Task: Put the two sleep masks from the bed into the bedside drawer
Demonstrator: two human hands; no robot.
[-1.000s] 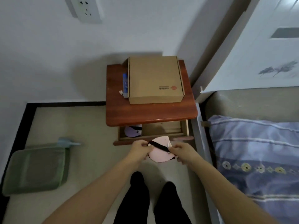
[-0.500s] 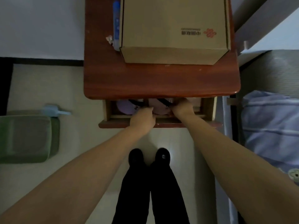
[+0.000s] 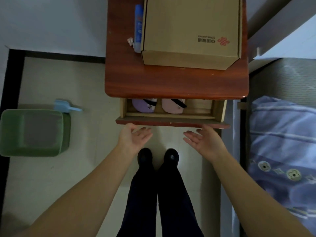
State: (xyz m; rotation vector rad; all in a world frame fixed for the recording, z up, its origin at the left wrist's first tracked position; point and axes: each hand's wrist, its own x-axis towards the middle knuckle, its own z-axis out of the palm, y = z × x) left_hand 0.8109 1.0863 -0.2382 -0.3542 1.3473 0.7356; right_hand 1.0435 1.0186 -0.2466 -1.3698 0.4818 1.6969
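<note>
The bedside drawer (image 3: 172, 120) stands pulled out under the red-brown nightstand top (image 3: 171, 82). Inside it lie a purple sleep mask (image 3: 142, 106) on the left and a pink sleep mask (image 3: 171, 106) beside it, each with a black strap. My left hand (image 3: 135, 136) and my right hand (image 3: 204, 140) hover just in front of the drawer's front panel, palms up, fingers spread, holding nothing. The thumbs sit close to the panel's lower edge; whether they touch it I cannot tell.
A cardboard box (image 3: 191, 29) and a blue tube (image 3: 138, 26) rest on the nightstand. A green bin (image 3: 32, 132) with a blue scoop (image 3: 65, 107) stands on the floor at left. The bed with a blue quilt (image 3: 283, 142) is at right. My legs and black shoes (image 3: 158, 157) are below.
Both hands carried the pink mask into the drawer, let it go, and drew back out in front of the drawer, now with nothing in them. The view moved closer above the nightstand.
</note>
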